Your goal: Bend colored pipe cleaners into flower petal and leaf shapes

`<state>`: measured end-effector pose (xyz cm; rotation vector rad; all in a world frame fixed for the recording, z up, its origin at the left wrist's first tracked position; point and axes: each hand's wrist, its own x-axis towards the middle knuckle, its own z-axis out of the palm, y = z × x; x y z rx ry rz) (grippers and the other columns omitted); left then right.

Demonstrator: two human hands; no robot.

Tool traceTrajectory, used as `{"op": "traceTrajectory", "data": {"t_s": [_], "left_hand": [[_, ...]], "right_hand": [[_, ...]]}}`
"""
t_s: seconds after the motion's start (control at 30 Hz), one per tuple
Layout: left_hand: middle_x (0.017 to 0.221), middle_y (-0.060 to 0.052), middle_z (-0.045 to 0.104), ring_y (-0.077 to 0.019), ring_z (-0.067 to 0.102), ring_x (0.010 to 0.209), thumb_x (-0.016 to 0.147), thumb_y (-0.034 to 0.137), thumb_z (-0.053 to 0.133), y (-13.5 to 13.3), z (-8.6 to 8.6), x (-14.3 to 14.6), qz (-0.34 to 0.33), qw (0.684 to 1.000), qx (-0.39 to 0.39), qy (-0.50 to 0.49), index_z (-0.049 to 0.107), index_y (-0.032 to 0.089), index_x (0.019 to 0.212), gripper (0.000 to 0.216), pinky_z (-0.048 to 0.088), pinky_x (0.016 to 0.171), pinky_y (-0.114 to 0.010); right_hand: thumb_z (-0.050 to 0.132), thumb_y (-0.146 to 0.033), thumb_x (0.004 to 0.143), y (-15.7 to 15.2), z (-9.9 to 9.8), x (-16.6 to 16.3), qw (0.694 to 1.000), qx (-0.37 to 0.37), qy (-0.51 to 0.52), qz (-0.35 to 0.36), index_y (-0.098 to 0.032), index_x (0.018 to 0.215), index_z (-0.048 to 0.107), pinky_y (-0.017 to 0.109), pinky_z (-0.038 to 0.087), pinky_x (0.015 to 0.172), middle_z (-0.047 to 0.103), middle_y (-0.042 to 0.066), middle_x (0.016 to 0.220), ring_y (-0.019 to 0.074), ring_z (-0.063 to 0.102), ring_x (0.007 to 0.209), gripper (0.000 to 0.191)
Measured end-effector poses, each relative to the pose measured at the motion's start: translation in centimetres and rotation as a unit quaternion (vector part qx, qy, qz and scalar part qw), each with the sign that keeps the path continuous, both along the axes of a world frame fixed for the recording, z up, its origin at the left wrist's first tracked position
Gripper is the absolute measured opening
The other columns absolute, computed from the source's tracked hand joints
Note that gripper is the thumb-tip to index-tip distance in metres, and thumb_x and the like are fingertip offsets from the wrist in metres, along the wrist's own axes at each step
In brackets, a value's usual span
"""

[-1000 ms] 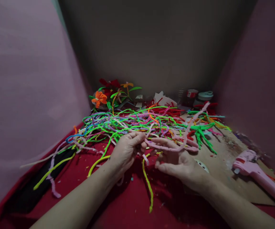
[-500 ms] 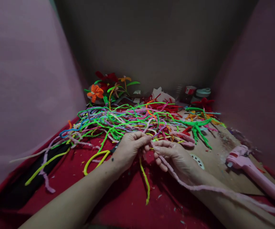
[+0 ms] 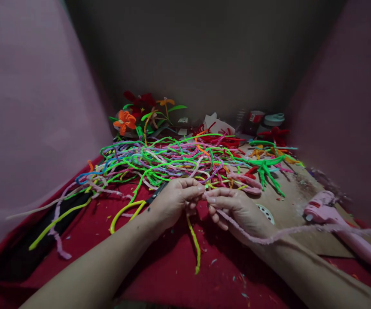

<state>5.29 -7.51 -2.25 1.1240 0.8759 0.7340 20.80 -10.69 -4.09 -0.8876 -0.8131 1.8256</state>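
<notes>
My left hand (image 3: 172, 204) and my right hand (image 3: 235, 208) meet fingertip to fingertip above the red cloth (image 3: 159, 266), both pinched on one pale pink pipe cleaner (image 3: 285, 231). It runs from the pinch, under my right palm, and trails off to the right edge, blurred. A yellow-green pipe cleaner (image 3: 195, 244) hangs below the hands. Just behind them lies a large tangle of coloured pipe cleaners (image 3: 169, 161).
A pink glue gun (image 3: 340, 225) lies on a brown cardboard sheet (image 3: 298, 214) at the right. Finished pipe-cleaner flowers (image 3: 137, 113) stand at the back left, small jars (image 3: 263, 122) at the back right. Pink walls close in both sides.
The pink pipe cleaner, first looped up over the pile, has swung down and out to the right. Both hands stayed pinched together and drew a little closer.
</notes>
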Motion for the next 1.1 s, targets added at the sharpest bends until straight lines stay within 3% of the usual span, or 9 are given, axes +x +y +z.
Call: {"op": "traceTrajectory", "data": {"t_s": [0.23,0.37,0.43,0.5,0.57,0.63,0.7,0.8,1.1], "left_hand": [[0.049,0.006,0.041,-0.0039,0.03,0.036,0.076,0.03,0.055,0.2,-0.3,0.0,-0.059,0.998,-0.031,-0.018,0.047,0.015,0.068,0.019,0.025,0.034,-0.016],[0.05,0.006,0.042,-0.005,0.033,0.038,0.078,0.035,0.052,0.0,1.3,-0.9,-0.007,0.994,0.069,0.085,0.046,0.017,0.073,0.02,0.026,0.037,-0.017],[0.055,0.007,0.043,-0.0058,0.038,0.043,0.079,0.036,0.051,-0.4,2.8,-2.5,0.041,0.972,0.156,0.168,0.046,0.018,0.079,0.019,0.031,0.042,-0.018],[0.062,0.004,0.048,-0.0081,0.045,0.051,0.081,0.037,0.047,-1.2,3.9,-4.6,0.038,0.917,0.255,0.305,0.049,0.018,0.081,0.019,0.036,0.05,-0.02],[0.076,-0.001,0.056,-0.0134,0.052,0.066,0.082,0.038,0.046,-2.2,4.1,-6.7,-0.003,0.814,0.326,0.481,0.052,0.017,0.084,0.022,0.04,0.062,-0.026],[0.081,-0.005,0.058,-0.0189,0.054,0.072,0.083,0.038,0.042,-3.2,3.2,-8.4,-0.02,0.7,0.341,0.627,0.052,0.016,0.086,0.023,0.04,0.066,-0.031],[0.084,-0.008,0.058,-0.0218,0.055,0.075,0.083,0.038,0.04,-3.9,2.0,-9.5,-0.042,0.636,0.345,0.69,0.051,0.016,0.085,0.024,0.04,0.067,-0.034],[0.092,-0.009,0.058,-0.0216,0.057,0.08,0.085,0.033,0.036,-4.5,0.7,-10.1,-0.049,0.633,0.332,0.698,0.048,0.017,0.095,0.023,0.042,0.068,-0.032],[0.095,-0.008,0.059,-0.0206,0.058,0.081,0.079,0.027,0.036,-4.0,0.7,-12.2,-0.013,0.705,0.3,0.642,0.044,0.016,0.105,0.03,0.043,0.07,-0.031]], "right_hand": [[0.07,-0.022,0.066,-0.2,0.1,0.0,1.0,0.005,-0.003,0.01,-0.01,0.076,0.063,0.015,0.037,0.036,0.06,0.001,0.053,0.0065,0.051,0.041,0.017],[0.072,-0.024,0.064,-0.2,-0.1,-0.2,1.0,-0.007,0.003,0.005,-0.011,0.076,0.061,0.015,0.038,0.035,0.061,0.001,0.055,0.0076,0.053,0.043,0.021],[0.073,-0.024,0.064,-0.2,-0.2,-0.3,1.0,-0.015,-0.004,-0.008,-0.012,0.076,0.059,0.015,0.037,0.034,0.061,0.001,0.056,0.0078,0.053,0.043,0.021],[0.072,-0.024,0.064,-0.2,-0.4,-0.2,1.0,-0.018,-0.01,-0.015,-0.013,0.075,0.058,0.015,0.036,0.034,0.061,0.0,0.056,0.0079,0.053,0.043,0.021],[0.072,-0.025,0.065,-0.2,-0.6,-0.2,1.0,-0.017,-0.014,-0.011,-0.013,0.075,0.058,0.015,0.037,0.034,0.062,0.001,0.057,0.008,0.053,0.043,0.021],[0.07,-0.026,0.067,-0.2,-0.7,-0.1,1.0,-0.017,-0.014,0.0,-0.013,0.075,0.058,0.015,0.037,0.034,0.062,0.001,0.057,0.0079,0.053,0.044,0.02],[0.07,-0.026,0.068,-0.2,-0.8,-0.1,1.0,-0.018,-0.012,0.01,-0.013,0.075,0.058,0.015,0.037,0.035,0.062,0.001,0.058,0.0078,0.053,0.045,0.019],[0.069,-0.024,0.068,-0.3,-0.8,0.0,1.0,-0.02,-0.007,0.018,-0.013,0.075,0.057,0.015,0.037,0.035,0.061,0.001,0.058,0.0077,0.053,0.045,0.017],[0.067,-0.022,0.07,-0.4,-0.8,0.2,1.0,-0.029,-0.006,0.005,-0.013,0.076,0.057,0.015,0.038,0.035,0.061,0.001,0.056,0.0076,0.053,0.043,0.015]]}}
